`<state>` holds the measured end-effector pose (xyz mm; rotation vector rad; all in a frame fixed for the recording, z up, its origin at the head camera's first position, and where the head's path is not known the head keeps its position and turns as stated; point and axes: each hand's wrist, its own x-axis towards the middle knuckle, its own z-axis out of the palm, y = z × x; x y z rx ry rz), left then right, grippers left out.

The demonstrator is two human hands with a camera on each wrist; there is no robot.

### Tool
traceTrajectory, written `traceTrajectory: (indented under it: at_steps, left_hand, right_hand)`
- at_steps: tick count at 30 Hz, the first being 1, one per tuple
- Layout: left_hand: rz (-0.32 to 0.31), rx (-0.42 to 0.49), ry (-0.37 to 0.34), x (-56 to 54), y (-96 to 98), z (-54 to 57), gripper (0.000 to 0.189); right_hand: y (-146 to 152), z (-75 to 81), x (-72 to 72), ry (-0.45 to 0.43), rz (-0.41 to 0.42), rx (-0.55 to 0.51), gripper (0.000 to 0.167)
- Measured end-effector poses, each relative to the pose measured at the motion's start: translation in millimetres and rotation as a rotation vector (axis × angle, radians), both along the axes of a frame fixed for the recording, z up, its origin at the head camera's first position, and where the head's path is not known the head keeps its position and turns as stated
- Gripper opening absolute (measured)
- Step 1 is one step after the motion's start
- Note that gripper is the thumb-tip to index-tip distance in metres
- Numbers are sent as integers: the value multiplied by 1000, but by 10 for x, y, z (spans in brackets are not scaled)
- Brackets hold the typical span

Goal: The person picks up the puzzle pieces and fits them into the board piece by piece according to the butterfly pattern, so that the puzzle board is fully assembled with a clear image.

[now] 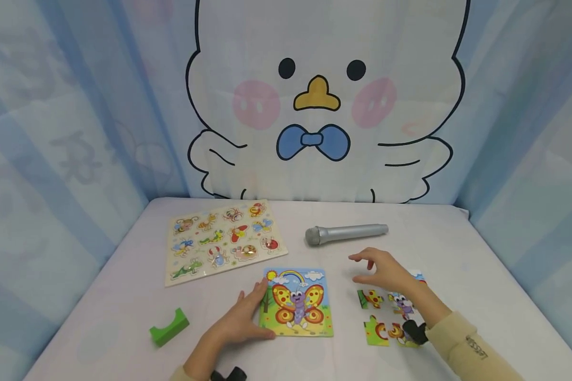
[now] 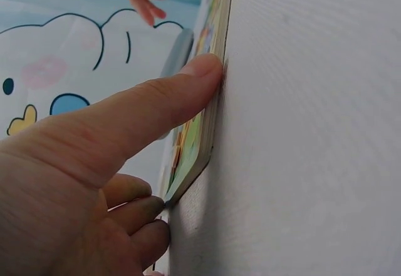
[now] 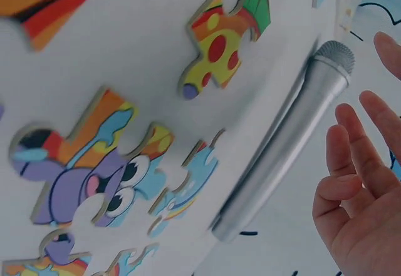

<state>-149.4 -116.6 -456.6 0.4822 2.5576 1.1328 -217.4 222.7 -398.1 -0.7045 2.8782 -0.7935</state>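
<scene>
A square butterfly puzzle board (image 1: 297, 304) lies flat on the white table. My left hand (image 1: 240, 317) grips its lower left corner, the thumb (image 2: 203, 69) against the near edge and the fingers at the left side. My right hand (image 1: 386, 272) hovers right of the board with parted, bent fingers, holding nothing. Beneath and beside it lie several loose jigsaw pieces; in the right wrist view one shows a purple butterfly face (image 3: 94, 176), another a yellow wing with red spots (image 3: 216, 51). The hand and forearm hide part of these pieces in the head view.
At the back left lies a wooden insect puzzle (image 1: 224, 241) with several bugs. A silver toy microphone (image 1: 348, 233) rests behind the butterfly board. A green arched block (image 1: 169, 328) is at the front left. Curtains (image 1: 76, 159) border the table (image 1: 114, 296).
</scene>
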Motion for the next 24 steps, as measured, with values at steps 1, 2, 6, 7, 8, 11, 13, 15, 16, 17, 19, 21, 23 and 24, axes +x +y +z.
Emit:
traceTrajectory:
  at_steps: [1,2,6,7,8,11,13,15,16,17,19,21,23,24]
  left_hand:
    - [-2,1,-2,-1,4,7,112]
    - [-1,1,-6,-2,9,14,112]
    - [1,-1,-15,-5,25,35,112]
    - [1,-2,-18,-8,29,41,112]
    - [0,-5,-19,-11,33,41,112]
    - [1,-9,-28,-22,44,55,112]
    - [3,-14,-34,-33,49,62,112]
    - [6,-18,-38,-44,50,66,112]
    - [7,-21,-37,-51,49,62,112]
    - [7,-23,-37,-56,48,63,112]
    - [8,-23,-35,-67,46,63,112]
    - [6,-21,-29,-76,45,60,111]
    - [3,-17,-24,-84,47,59,111]
    - [2,-16,-20,-87,49,57,111]
  right_hand:
    - [44,-6,5,9,-5,-2,45]
    - [86,-6,13,14,-10,-4,44]
    - [252,-8,37,23,-34,1,45]
    - [290,-6,41,19,-42,3,45]
    - [330,-6,44,16,-51,6,45]
    - [436,-14,45,6,-71,16,45]
    - [496,-24,38,0,-74,22,46]
    - [548,-38,26,-7,-82,27,45]
    - [569,-43,20,-15,-87,31,45]
    - [587,-48,14,-24,-92,32,45]
    - [617,-63,0,-37,-103,42,45]
    - [641,-77,-12,-57,-122,54,44]
    - [661,-93,-17,-76,-139,72,44]
    - [670,-101,-19,-84,-147,81,44]
